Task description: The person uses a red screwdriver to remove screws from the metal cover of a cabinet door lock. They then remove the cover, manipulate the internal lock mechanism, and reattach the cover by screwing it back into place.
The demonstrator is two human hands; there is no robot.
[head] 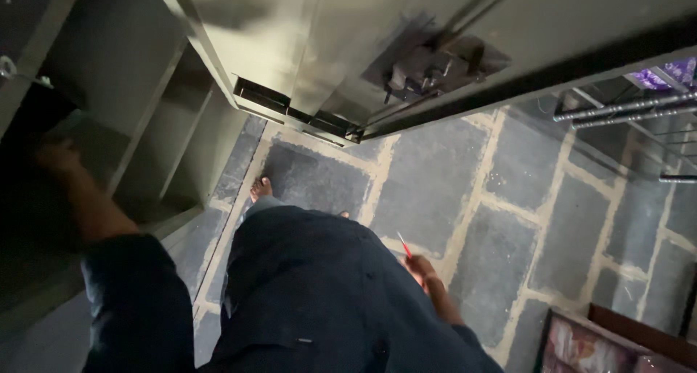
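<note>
Deep inside the dark cabinet [109, 112], left hand [54, 157] (fingers unreadable); right hand [423, 270] pinching a red pen [404, 245].

Place: a dim room in a home, by the look of it, used for storage.
Cupboard [131, 119]: grey metal, standing open, bare shelves inside.
Door [348, 39]: steel, swung wide, lock works [428, 68] showing on the inner face.
Floor [465, 206]: dark stone slabs with pale, rough joints.
Rack [632, 112]: metal bars at the right edge.
Frame [588, 340]: wooden, low right, leaning by the floor.
</note>
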